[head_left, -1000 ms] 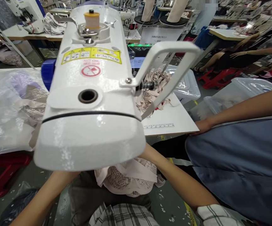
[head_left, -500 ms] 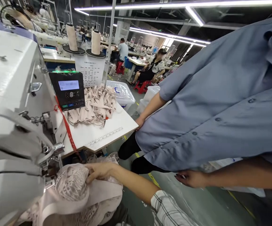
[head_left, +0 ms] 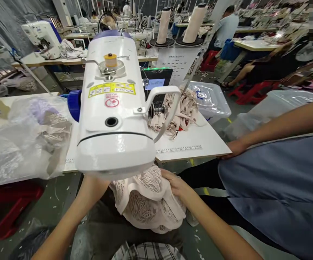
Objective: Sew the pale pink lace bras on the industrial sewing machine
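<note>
A beige lace garment (head_left: 145,207) with smooth bands hangs below the front of the white sewing machine (head_left: 113,122), over my lap. My right hand (head_left: 174,184) grips its upper right edge, fingers partly behind the fabric. At the garment's upper left is my left hand (head_left: 99,185), mostly covered by the machine head, so its fingers do not show. The needle area is also hidden beneath that head.
Beige strips (head_left: 182,112) lie piled on the white table (head_left: 188,144), behind the machine's curved lever. A clear plastic bag (head_left: 15,144) is on the left. A co-worker's hand (head_left: 232,148) rests at the table's right corner. A lidded plastic box (head_left: 210,99) stands beyond.
My view has swung left, toward the machine's front. My left forearm has come into sight. My right hand stays on the garment, now at its upper right edge.
</note>
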`<state>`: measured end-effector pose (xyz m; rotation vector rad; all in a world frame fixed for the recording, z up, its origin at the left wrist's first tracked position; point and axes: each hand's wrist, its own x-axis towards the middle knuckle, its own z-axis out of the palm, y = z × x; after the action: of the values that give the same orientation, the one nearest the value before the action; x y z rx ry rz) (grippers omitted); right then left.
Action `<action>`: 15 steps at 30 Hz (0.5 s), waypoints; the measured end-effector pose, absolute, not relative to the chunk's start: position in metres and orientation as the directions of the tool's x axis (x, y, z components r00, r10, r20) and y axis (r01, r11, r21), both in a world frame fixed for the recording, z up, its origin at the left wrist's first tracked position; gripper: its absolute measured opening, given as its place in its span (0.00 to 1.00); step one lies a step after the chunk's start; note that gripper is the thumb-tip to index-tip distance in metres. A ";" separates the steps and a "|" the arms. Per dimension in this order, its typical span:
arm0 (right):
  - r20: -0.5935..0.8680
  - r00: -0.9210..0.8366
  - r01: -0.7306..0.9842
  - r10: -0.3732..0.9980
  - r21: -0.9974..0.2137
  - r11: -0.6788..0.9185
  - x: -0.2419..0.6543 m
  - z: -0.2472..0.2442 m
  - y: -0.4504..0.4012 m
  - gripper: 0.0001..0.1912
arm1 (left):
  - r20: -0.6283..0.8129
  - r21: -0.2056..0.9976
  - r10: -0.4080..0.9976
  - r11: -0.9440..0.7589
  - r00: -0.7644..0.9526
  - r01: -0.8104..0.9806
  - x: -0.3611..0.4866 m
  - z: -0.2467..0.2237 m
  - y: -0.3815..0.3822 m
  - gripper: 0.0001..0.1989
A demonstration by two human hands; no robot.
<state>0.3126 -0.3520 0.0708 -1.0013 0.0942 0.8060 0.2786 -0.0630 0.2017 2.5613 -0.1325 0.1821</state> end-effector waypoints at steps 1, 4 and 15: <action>-0.427 0.715 -0.646 0.553 -0.706 0.290 0.312 0.073 -0.353 0.21 | 0.148 0.545 -0.064 -0.827 0.987 -0.135 0.278 0.202 -0.065 0.15; -0.458 0.733 -0.655 0.504 -0.676 0.337 0.310 0.078 -0.359 0.18 | 0.122 0.581 -0.084 -0.802 0.989 -0.140 0.274 0.207 -0.067 0.12; -0.378 0.770 -0.536 0.515 -0.820 0.201 0.292 0.131 -0.371 0.16 | 0.052 0.390 -0.063 -0.917 0.997 -0.078 0.226 0.229 -0.066 0.11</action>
<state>0.2917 -0.3712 0.1313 -1.1548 0.0222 0.7342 0.2258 -0.0661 0.2291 2.7363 -0.1009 0.0541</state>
